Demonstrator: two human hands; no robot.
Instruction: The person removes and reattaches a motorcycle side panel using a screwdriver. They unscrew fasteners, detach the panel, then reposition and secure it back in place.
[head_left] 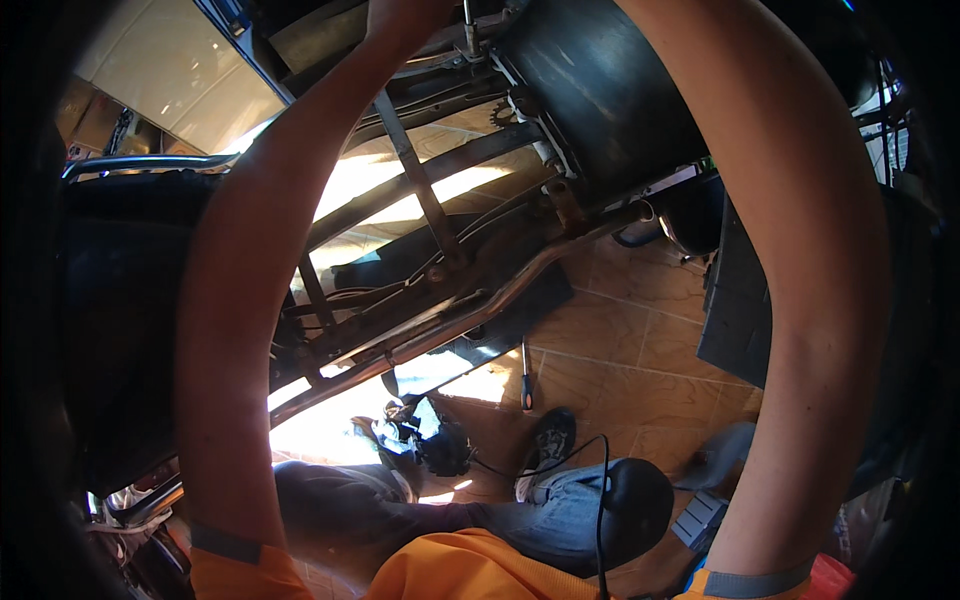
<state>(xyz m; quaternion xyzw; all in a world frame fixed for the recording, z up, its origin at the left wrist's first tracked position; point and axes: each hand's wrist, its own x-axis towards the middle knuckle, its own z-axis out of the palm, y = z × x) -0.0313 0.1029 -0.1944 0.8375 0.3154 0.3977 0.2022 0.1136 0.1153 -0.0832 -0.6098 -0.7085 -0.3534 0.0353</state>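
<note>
Brown floor tiles (640,335) are catching bright sunlight, and above them a dark metal frame (430,205) of crossing bars is spanning the middle, a black rounded body (605,90) sitting at its upper right. The forearms (245,290) are reaching across, the hands passing beyond the upper edge, so whether they are gripping anything I cannot tell. Near a dark shoe (552,440), a screwdriver (527,393) is lying on the tiles.

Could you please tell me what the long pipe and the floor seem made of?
Long pipe: probably metal, brownish and fairly glossy, with bright highlights along its bend.
Floor: likely glazed ceramic tile, brown and veined, with straight pale joints.
</note>
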